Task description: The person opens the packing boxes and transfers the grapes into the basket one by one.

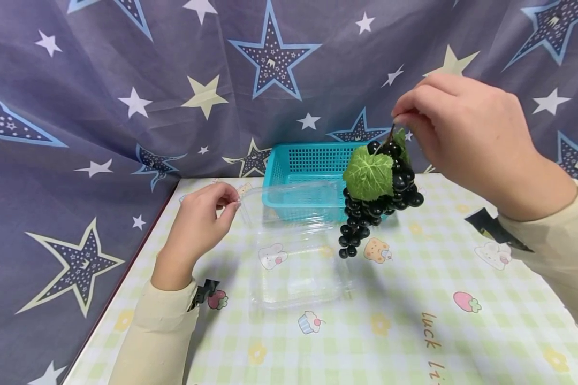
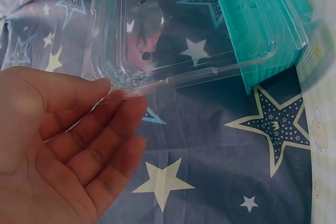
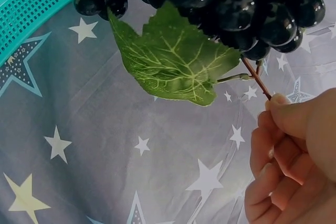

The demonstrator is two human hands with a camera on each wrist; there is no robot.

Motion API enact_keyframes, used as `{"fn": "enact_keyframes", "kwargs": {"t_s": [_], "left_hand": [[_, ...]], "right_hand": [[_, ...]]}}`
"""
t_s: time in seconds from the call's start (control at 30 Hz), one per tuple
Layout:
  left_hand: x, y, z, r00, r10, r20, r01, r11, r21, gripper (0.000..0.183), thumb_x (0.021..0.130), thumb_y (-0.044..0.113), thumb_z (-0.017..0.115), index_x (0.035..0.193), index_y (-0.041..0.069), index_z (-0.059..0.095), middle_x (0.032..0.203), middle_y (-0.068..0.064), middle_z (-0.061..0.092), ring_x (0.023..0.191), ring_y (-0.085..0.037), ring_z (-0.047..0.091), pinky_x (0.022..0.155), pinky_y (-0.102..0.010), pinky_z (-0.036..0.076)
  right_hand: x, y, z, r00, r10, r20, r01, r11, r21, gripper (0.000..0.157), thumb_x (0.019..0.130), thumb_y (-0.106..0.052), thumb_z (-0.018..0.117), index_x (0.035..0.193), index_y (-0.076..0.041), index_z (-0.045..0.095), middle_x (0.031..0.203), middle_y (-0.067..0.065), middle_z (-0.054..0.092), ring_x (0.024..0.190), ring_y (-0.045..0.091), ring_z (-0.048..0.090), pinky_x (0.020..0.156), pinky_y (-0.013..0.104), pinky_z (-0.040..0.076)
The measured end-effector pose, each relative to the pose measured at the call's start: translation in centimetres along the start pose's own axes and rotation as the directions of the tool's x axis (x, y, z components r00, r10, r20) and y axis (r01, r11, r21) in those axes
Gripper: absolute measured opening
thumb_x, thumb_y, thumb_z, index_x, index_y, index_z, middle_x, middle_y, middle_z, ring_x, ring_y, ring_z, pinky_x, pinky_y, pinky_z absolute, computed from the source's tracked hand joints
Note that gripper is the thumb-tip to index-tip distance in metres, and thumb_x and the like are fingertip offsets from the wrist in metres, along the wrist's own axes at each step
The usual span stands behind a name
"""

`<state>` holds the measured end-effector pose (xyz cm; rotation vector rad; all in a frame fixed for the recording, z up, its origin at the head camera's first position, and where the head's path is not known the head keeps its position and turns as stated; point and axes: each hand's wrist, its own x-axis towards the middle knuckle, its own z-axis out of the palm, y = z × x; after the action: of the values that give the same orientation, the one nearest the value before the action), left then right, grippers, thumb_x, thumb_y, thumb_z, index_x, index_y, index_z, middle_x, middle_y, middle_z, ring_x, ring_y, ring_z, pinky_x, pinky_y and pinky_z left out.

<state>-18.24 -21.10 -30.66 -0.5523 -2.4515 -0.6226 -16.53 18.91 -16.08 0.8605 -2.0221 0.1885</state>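
Working over a checked tablecloth (image 1: 356,347), meeting a star-patterned curtain (image 1: 173,69) along the far and left edges. Finding open room for moving to the right of the clear container (image 1: 296,306) and on its near side; finding less behind it, between its raised lid (image 1: 289,186) and the turquoise basket (image 1: 322,145), just before the curtain.

Suspending the bunch of black grapes (image 1: 375,209) in the air above the cloth, overlapping the basket's right end and the lid's right edge in the head view, leaving any contact there uncertain. Pointing its stem (image 1: 392,133) upward and a little to the right, and its narrow tip downward and to the left; slanting its long axis somewhat off vertical. Showing a broad green leaf (image 1: 370,172) near the top, on the left side.

Pinching the stem between thumb and fingertips of the right hand (image 1: 472,133), holding them together around it and curling the other fingers below. Pinching the lid's left corner between thumb and fingertips of the left hand (image 1: 197,224), parting them only by thin plastic, holding the lid tilted up from the container.
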Motion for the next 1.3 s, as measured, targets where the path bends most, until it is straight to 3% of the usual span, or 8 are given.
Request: {"fn": "enact_keyframes", "kwargs": {"t_s": [0.4,0.9,1.1,1.3], "left_hand": [[0.0,-0.2,-0.2,0.999,-0.032,0.015,0.032,0.999,-0.017,0.006,0.092,0.007,0.067,0.092,0.013,0.068,0.088,0.000,0.074,0.079,-0.015,0.073,0.070,-0.036,0.057],[-0.1,-0.2,-0.1,1.000,-0.006,0.021,0.006,1.000,-0.016,0.008,0.090,0.005,0.067,0.091,0.012,0.067,0.088,-0.001,0.072,0.080,-0.016,0.071,0.075,-0.037,0.060],[-0.1,-0.1,-0.1,0.999,-0.019,0.032,0.019,1.000,-0.007,0.007,0.090,0.006,0.067,0.092,0.013,0.066,0.090,-0.001,0.072,0.081,-0.017,0.071,0.076,-0.038,0.058],[-0.2,0.1,-0.2,0.998,-0.043,0.038,0.042,0.999,0.027,0.007,0.091,0.008,0.067,0.093,0.015,0.067,0.092,0.000,0.073,0.080,-0.018,0.070,0.067,-0.036,0.048]], "right_hand": [[0.7,1.5,-0.3,0.998,0.055,0.017,-0.054,0.997,-0.061,0.021,0.105,-0.018,0.057,0.104,-0.008,0.075,0.096,0.010,0.070,0.072,0.031,0.064,0.057,0.054,0.045],[2.2,3.1,-0.3,0.989,0.125,0.080,-0.116,0.988,-0.102,0.031,0.108,-0.028,0.053,0.110,-0.006,0.074,0.105,0.013,0.069,0.083,0.036,0.064,0.067,0.060,0.047],[3.0,3.5,0.0,0.986,0.146,0.085,-0.136,0.984,-0.119,0.034,0.108,-0.028,0.050,0.111,-0.004,0.074,0.107,0.015,0.070,0.088,0.037,0.064,0.070,0.061,0.048],[4.3,3.8,0.0,0.973,0.199,0.116,-0.184,0.974,-0.130,0.034,0.109,-0.028,0.050,0.113,-0.005,0.074,0.113,0.018,0.070,0.094,0.040,0.063,0.078,0.066,0.048]]}}
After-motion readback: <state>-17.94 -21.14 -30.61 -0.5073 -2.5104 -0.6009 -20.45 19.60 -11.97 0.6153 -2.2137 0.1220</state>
